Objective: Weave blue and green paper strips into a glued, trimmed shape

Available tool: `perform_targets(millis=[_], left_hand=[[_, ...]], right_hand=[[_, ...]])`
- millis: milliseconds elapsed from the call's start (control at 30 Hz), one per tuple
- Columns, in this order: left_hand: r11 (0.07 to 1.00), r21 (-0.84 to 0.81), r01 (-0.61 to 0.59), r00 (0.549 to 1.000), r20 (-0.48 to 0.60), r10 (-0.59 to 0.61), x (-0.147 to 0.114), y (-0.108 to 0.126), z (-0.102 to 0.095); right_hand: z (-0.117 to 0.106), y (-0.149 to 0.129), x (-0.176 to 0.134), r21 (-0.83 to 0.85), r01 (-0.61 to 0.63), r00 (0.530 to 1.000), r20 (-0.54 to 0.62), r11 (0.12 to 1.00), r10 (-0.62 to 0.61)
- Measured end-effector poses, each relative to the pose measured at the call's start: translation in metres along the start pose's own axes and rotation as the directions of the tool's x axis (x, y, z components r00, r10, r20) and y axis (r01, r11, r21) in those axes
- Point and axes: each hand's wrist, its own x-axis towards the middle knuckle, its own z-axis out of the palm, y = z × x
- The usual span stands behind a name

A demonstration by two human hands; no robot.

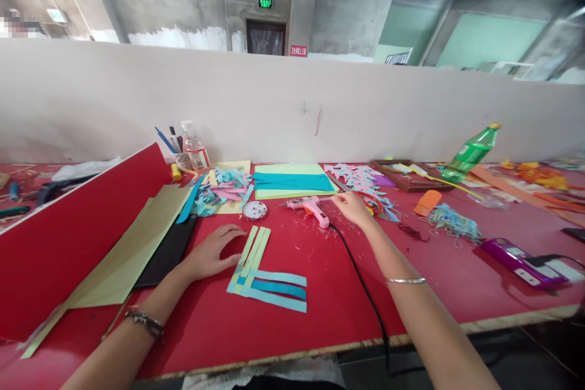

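Note:
Woven paper strips (247, 282) lie flat on the red table (338, 311); light green ones point away and blue ones point right, interlaced at the corner. My left hand (212, 254) rests just left of them, fingers apart and thumb near the green strips. Behind the weave, a pink glue gun (312, 209) lies on its side, its nozzle pointing left and its black cord running to the front edge. My right hand (353, 207) is closed at the gun's back end, by the scissors (371, 200); whatever its fingertips pinch is hidden.
Paper scraps (222, 192), a round lid (255, 210) and blue strips on green sheets (292, 181) lie behind. A red divider board (95, 219) stands at left. To the right are a green bottle (473, 152), yarn (452, 223) and a purple device (523, 263).

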Motion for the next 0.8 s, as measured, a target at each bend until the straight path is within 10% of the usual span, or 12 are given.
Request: perform_targets(millis=[300, 567, 800], left_hand=[[0.999, -0.011, 0.038, 0.999, 0.012, -0.037, -0.003, -0.009, 0.003], [0.998, -0.056, 0.035, 0.999, 0.008, -0.035, -0.003, -0.014, 0.004], [0.997, -0.077, 0.02, 1.0, -0.013, -0.021, -0.004, -0.016, 0.006]], right_hand=[[0.009, 0.069, -0.002, -0.21, -0.299, 0.954, -0.065, 0.931, 0.292], [0.009, 0.065, 0.004, -0.323, -0.324, 0.944, -0.046, 0.889, 0.327], [-0.008, 0.049, -0.01, -0.381, -0.302, 0.943, -0.256, 0.874, 0.215]])
